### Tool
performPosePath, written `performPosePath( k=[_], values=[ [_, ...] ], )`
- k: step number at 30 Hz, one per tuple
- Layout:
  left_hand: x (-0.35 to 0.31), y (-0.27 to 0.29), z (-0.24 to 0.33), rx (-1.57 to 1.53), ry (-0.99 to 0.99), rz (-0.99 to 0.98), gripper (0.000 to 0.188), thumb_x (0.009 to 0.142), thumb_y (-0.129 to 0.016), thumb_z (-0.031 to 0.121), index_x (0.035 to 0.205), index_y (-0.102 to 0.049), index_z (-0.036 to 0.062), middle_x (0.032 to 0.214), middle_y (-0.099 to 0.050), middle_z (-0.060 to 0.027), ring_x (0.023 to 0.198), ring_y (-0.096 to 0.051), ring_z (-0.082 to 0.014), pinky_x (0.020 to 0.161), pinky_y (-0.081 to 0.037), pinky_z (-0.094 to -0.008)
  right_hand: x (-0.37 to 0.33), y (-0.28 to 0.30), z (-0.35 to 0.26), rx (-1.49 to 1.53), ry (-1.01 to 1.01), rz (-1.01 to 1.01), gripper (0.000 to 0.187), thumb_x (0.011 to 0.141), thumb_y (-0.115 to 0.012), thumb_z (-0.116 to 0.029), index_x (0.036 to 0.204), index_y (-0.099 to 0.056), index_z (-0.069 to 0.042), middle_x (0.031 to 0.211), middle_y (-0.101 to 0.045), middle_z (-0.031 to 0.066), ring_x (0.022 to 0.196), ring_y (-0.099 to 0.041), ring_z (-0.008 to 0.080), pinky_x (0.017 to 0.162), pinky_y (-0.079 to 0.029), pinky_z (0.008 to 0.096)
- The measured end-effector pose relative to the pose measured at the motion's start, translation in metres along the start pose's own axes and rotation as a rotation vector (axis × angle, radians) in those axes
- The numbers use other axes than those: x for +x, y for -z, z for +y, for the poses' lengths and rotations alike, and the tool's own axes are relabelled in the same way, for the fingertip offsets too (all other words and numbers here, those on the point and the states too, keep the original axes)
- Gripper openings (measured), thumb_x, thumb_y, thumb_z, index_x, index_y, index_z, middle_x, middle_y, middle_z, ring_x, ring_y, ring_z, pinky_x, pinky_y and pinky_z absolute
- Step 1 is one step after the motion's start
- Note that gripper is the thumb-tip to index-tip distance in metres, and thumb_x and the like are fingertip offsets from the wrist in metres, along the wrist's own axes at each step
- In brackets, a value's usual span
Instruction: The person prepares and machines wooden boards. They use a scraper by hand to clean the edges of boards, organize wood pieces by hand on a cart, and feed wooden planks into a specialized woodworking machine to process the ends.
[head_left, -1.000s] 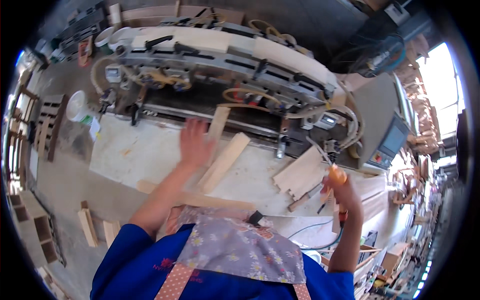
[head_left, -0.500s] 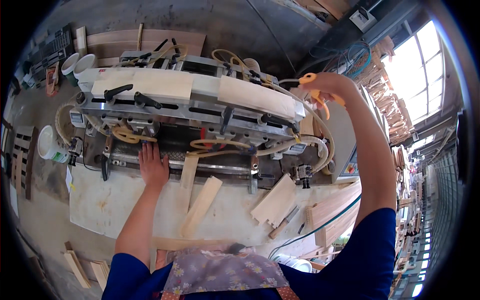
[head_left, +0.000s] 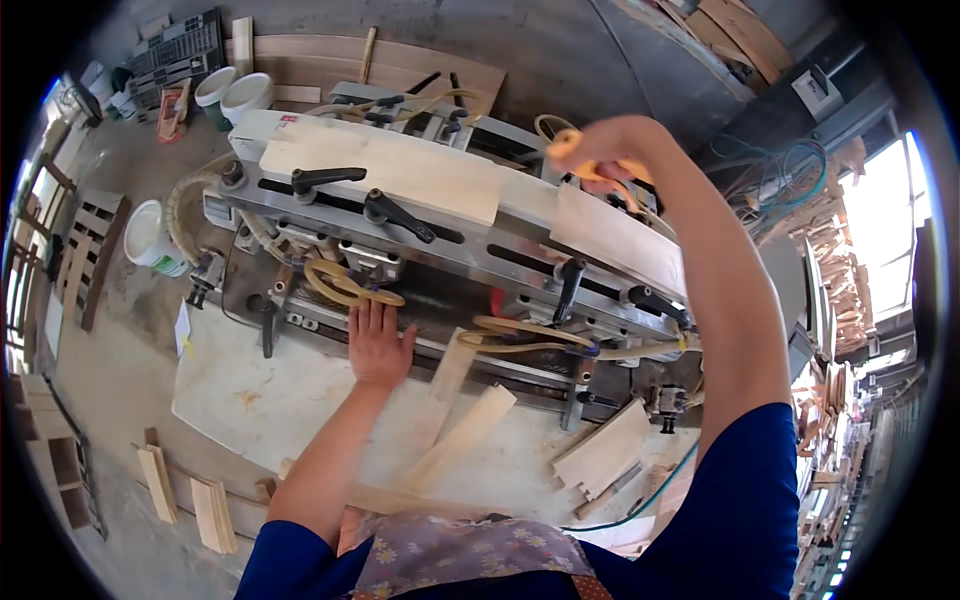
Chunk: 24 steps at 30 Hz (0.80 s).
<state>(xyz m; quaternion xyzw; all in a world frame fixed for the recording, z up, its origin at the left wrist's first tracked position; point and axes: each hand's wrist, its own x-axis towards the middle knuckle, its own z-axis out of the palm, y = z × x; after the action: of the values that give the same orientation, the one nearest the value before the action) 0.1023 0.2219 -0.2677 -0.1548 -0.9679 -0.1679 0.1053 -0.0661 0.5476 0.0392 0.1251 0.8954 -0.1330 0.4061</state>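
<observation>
Air gun, orange, gripped in the right hand, has moved inward from the machine's right end and is now above its back edge, bringing the tool over the machine itself. The left hand stays flat at the front, fingers outstretched, grasping nothing visible. Counted: two pale boards on top, four black front levers, two loose wood strips near the left hand, three white buckets.
</observation>
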Motion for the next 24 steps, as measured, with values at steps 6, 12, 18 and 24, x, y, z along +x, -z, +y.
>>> performPosePath(
  k=[6,12,18,24],
  values=[
    [-0.004,0.001,-0.006,-0.043,0.002,-0.007,0.064,0.092,-0.054,0.038,0.142,-0.04,0.0009,0.139,-0.047,-0.0226,0.134,-0.037,-0.0403,0.115,-0.021,-0.0516,0.004,-0.019,-0.092,-0.042,0.191,0.194,0.05,0.089,-0.061,-0.054,0.069,-0.062,-0.008,0.052,-0.055,0.0038,0.042,-0.043,0.0104,0.058,-0.043,0.03],
    [0.0,0.003,0.005,-0.05,0.009,-0.048,0.067,0.092,-0.054,0.04,0.144,-0.039,0.0015,0.147,-0.041,-0.0198,0.14,-0.03,-0.0378,0.116,-0.02,-0.0508,-0.041,-0.022,0.049,0.391,-0.052,0.293,0.027,0.09,-0.066,-0.04,0.088,-0.06,-0.014,0.054,-0.054,0.0026,0.045,-0.046,0.0117,0.048,-0.039,0.026],
    [0.003,0.01,0.002,0.075,0.089,-0.223,0.072,0.095,-0.046,0.049,0.15,-0.029,0.0057,0.155,-0.03,-0.0167,0.146,-0.019,-0.0329,0.119,-0.012,-0.0481,-0.172,-0.098,0.199,0.539,-0.136,0.691,0.034,0.088,-0.06,-0.041,0.071,-0.062,-0.011,0.056,-0.057,0.0014,0.042,-0.045,0.0093,0.04,-0.029,0.0266],
    [0.003,0.008,0.008,0.096,0.024,-0.168,0.074,0.094,-0.045,0.054,0.15,-0.03,0.0089,0.156,-0.027,-0.0184,0.147,-0.018,-0.0342,0.118,-0.013,-0.0498,-0.287,-0.326,0.221,0.913,-0.161,0.489,0.031,0.089,-0.055,-0.04,0.098,-0.063,-0.011,0.071,-0.061,-0.0042,0.056,-0.053,0.0066,0.043,-0.032,0.0246]
  ],
)
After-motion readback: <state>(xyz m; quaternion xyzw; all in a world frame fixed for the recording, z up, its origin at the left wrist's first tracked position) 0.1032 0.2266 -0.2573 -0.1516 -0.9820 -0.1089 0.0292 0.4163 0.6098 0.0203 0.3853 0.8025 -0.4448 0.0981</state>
